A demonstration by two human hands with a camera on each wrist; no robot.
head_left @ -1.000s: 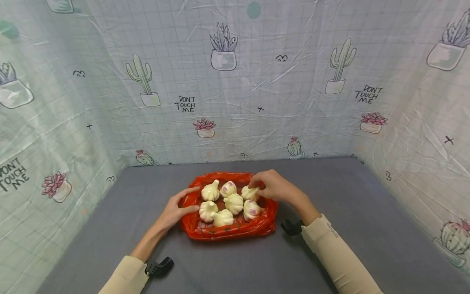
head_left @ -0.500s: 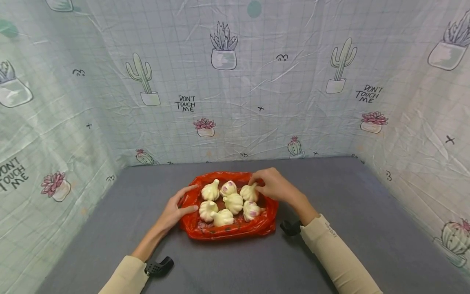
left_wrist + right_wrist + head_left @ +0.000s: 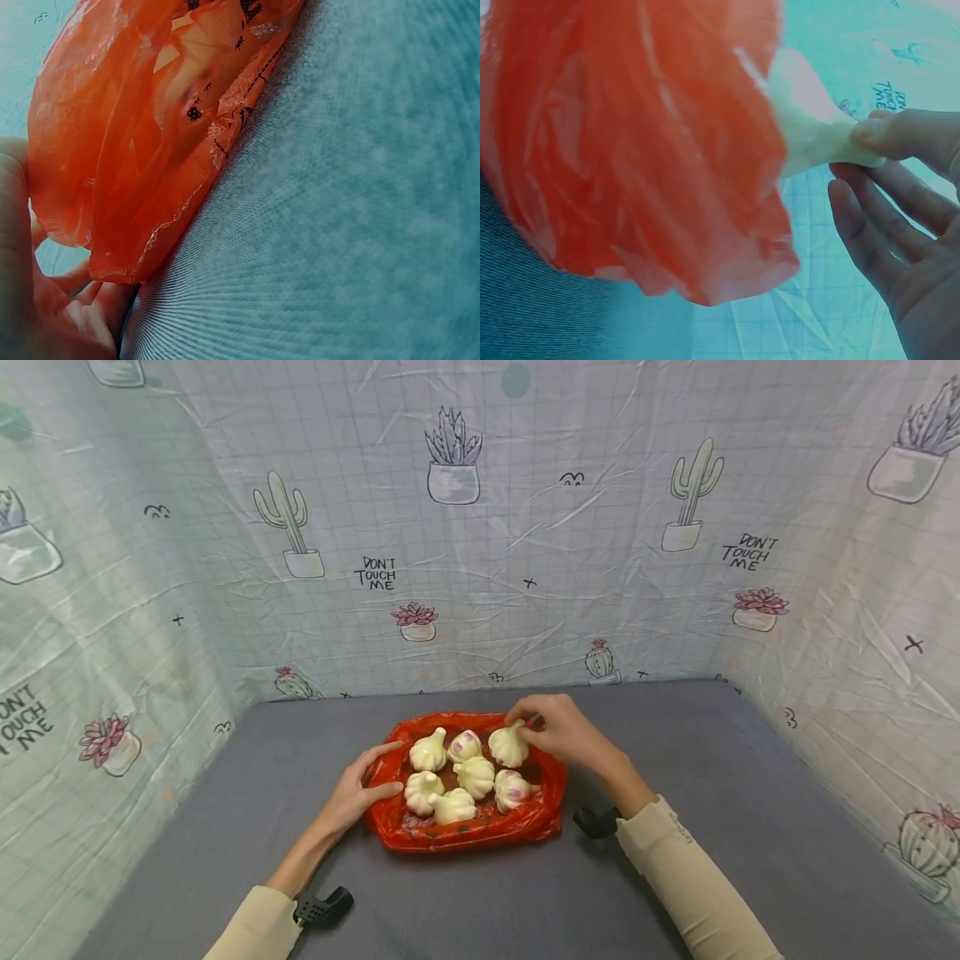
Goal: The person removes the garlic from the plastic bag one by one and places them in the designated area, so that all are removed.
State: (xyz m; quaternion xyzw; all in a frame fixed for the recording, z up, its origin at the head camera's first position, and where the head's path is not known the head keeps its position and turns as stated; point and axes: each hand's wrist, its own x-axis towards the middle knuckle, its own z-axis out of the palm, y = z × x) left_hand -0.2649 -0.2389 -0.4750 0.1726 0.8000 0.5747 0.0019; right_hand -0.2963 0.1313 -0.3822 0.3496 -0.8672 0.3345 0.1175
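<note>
A red plastic bag [image 3: 465,837], its rim rolled back, lies open on the table with several garlic bulbs [image 3: 454,807] inside. My right hand [image 3: 566,729] pinches the stem of one garlic bulb [image 3: 508,745] at the bag's far right, between thumb and fingertips. That stem [image 3: 821,139] shows clearly in the right wrist view, while the bag wall hides most of the bulb. On the left side, my left hand [image 3: 352,789] holds the bag's edge, thumb and forefinger spread over the rim. In the left wrist view the bag [image 3: 135,150] covers part of those fingers.
A grey cloth-covered table [image 3: 450,910] surrounds the bag. Behind it and at both sides hangs a printed curtain [image 3: 480,543] with cactus pictures. Black wrist devices sit under the left cuff [image 3: 324,907] and the right cuff [image 3: 596,822].
My right hand has risen slightly, and the pinched garlic bulb has tilted more upright and lifted a little with it. The left hand stays at the bag's edge.
</note>
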